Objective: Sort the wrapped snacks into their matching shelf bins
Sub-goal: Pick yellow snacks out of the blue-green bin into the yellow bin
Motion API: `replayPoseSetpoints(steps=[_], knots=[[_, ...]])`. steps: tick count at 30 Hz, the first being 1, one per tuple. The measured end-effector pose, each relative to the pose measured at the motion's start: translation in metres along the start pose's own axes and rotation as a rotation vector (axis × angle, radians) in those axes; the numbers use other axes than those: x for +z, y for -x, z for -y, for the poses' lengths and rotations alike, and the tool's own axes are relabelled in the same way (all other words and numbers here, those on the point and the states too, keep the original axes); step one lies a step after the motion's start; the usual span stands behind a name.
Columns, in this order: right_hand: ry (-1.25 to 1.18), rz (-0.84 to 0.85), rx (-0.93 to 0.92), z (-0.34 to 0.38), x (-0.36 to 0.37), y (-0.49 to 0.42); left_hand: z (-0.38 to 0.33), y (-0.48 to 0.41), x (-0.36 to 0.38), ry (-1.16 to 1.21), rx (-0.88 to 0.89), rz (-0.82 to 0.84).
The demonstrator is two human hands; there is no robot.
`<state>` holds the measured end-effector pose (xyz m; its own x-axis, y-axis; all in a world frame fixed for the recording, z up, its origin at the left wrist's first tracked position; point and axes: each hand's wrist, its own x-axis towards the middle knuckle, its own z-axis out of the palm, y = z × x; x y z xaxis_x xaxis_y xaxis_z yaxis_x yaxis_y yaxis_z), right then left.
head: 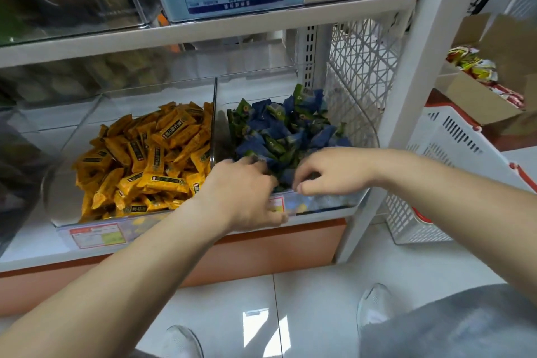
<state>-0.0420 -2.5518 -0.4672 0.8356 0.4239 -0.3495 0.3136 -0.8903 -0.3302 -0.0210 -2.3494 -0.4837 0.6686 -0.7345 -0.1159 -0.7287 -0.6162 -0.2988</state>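
Head view: shelf [203, 29] is carrying two clear bins, yellow snacks [145, 160] filling the left bin [157, 86], blue-green snacks [284, 128] filling the right bin [328, 202], looking mostly sorted (more packs waiting in cardboard box [479, 104]). Left hand [244, 195] & right hand [328, 171] are digging into the blue-green pile w/ fingers curled; can't tell if either's gripping a wrapper.

price labels [98, 237] are blurred, upper bins [136, 6] cut off above.
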Motion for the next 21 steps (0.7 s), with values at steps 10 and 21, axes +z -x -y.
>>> replayPoseSetpoints(steps=[10, 21], knots=[[0.319, -0.212, 0.223, -0.012, -0.003, 0.003, -0.019, 0.000, 0.004, 0.535, 0.133, -0.111], [-0.173, -0.577, 0.005, 0.005, -0.001, 0.001, -0.005, -0.006, -0.010, 0.214, 0.015, 0.157]])
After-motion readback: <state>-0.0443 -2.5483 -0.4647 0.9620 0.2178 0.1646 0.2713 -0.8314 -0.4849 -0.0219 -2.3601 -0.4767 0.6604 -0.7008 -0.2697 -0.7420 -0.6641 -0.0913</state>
